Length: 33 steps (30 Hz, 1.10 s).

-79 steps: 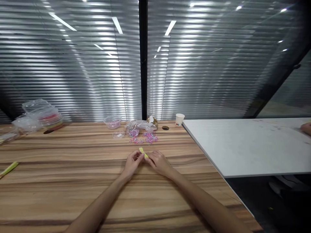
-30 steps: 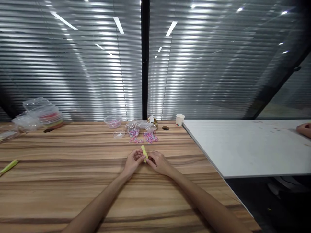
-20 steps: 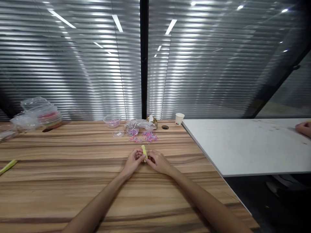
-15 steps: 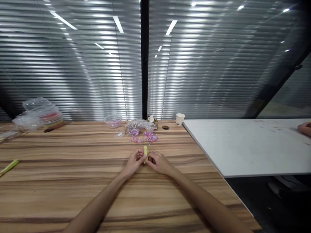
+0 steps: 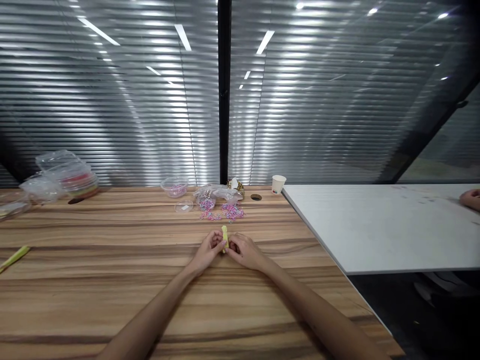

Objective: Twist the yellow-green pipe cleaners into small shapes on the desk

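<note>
Between my two hands a small yellow-green strip (image 5: 225,235) stands nearly upright, its paler top end sticking up above the fingers. My left hand (image 5: 209,250) is closed, its thumb pressed against the strip's left side. On the other side, my right hand (image 5: 243,250) is closed too, its thumb and curled fingertips at the strip's lower part. Just beyond the hands lie loose pink, purple and blue small pieces (image 5: 232,212), too small to name. A clear plastic bag (image 5: 215,192) spills more of them.
A clear round tub (image 5: 174,187) and its lid (image 5: 183,206) sit behind, left of the bag. A paper cup (image 5: 278,184) stands at the back right. Plastic-wrapped stacked items (image 5: 75,180) and a yellow-green strip (image 5: 15,258) lie left. Another person's hand (image 5: 470,199) rests on the white table (image 5: 393,230).
</note>
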Tool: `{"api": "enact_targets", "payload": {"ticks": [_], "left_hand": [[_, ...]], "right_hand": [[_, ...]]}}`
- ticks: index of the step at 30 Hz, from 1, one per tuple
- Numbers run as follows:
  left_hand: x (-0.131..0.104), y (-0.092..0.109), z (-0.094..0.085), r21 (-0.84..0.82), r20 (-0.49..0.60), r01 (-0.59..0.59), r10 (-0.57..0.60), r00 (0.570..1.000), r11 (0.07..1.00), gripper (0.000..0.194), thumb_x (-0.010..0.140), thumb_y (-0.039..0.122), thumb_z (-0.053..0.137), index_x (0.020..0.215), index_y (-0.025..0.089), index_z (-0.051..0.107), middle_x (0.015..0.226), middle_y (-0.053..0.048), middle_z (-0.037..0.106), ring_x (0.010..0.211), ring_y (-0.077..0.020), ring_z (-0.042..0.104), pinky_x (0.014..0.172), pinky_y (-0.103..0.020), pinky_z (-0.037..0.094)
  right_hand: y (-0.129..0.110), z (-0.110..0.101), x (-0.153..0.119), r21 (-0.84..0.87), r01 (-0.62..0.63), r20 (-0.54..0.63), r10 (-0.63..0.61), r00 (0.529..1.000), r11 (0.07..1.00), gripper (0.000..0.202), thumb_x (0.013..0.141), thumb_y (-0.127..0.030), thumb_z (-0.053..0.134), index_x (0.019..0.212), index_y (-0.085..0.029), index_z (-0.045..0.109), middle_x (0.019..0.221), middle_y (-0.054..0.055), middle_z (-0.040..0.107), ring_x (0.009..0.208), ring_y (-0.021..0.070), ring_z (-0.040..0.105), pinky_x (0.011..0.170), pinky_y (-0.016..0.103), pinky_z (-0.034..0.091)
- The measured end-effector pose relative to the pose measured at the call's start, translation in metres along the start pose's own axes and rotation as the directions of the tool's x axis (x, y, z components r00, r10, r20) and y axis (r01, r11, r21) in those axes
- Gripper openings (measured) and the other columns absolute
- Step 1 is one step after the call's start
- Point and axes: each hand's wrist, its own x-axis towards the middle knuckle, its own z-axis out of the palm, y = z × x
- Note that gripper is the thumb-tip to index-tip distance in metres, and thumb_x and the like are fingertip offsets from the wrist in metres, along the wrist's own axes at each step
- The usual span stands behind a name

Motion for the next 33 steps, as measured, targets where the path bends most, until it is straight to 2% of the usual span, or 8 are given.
{"api": "enact_targets", "payload": {"ticks": [6, 12, 21, 33], "left_hand": [[-0.0001, -0.0007, 0.0005, -0.013, 0.015, -0.003, 0.004, 1.0, 1.0, 0.027, 0.073, 0.036, 0.059, 0.083, 0.017, 0.043, 0.075, 0.0, 0.051, 0.071, -0.0115, 0.05, 0.067, -0.024, 0.038], [0.0006, -0.0018, -0.0004, 0.015, -0.019, 0.0, 0.0, 1.0, 1.0, 0.03, 0.072, 0.039, 0.059, 0.084, 0.016, 0.044, 0.074, 0.0, 0.05, 0.069, -0.011, 0.048, 0.064, -0.023, 0.038], [0.0017, -0.0044, -0.0025, 0.008, -0.003, -0.015, 0.015, 1.0, 1.0, 0.03, 0.072, 0.039, 0.059, 0.087, 0.015, 0.048, 0.081, -0.003, 0.054, 0.075, -0.0132, 0.051, 0.07, -0.026, 0.041], [-0.0005, 0.0017, -0.002, 0.044, 0.024, -0.023, 0.022, 0.999, 0.999, 0.03, 0.068, 0.031, 0.064, 0.09, 0.014, 0.051, 0.084, -0.005, 0.055, 0.077, -0.013, 0.052, 0.075, -0.027, 0.043]], "right_hand": [[0.0009, 0.0003, 0.001, -0.006, -0.006, 0.004, 0.006, 1.0, 1.0, 0.012, 0.081, -0.022, 0.049, 0.071, -0.016, 0.045, 0.068, 0.001, 0.051, 0.064, 0.0121, 0.043, 0.058, 0.023, 0.03], [0.0016, 0.0005, 0.0018, -0.002, 0.0, -0.003, 0.0, 1.0, 1.0, 0.013, 0.082, -0.021, 0.047, 0.071, -0.015, 0.048, 0.068, 0.001, 0.053, 0.063, 0.0122, 0.045, 0.058, 0.023, 0.031], [0.002, -0.0007, 0.0014, 0.023, -0.021, 0.007, 0.02, 1.0, 1.0, 0.016, 0.085, -0.026, 0.045, 0.075, -0.015, 0.051, 0.072, 0.003, 0.055, 0.066, 0.0129, 0.048, 0.06, 0.023, 0.034], [0.0021, -0.0013, 0.0024, 0.088, -0.083, -0.011, 0.084, 0.996, 0.993, 0.016, 0.086, -0.024, 0.043, 0.079, -0.015, 0.054, 0.078, 0.004, 0.059, 0.07, 0.0133, 0.051, 0.064, 0.023, 0.036]]}}
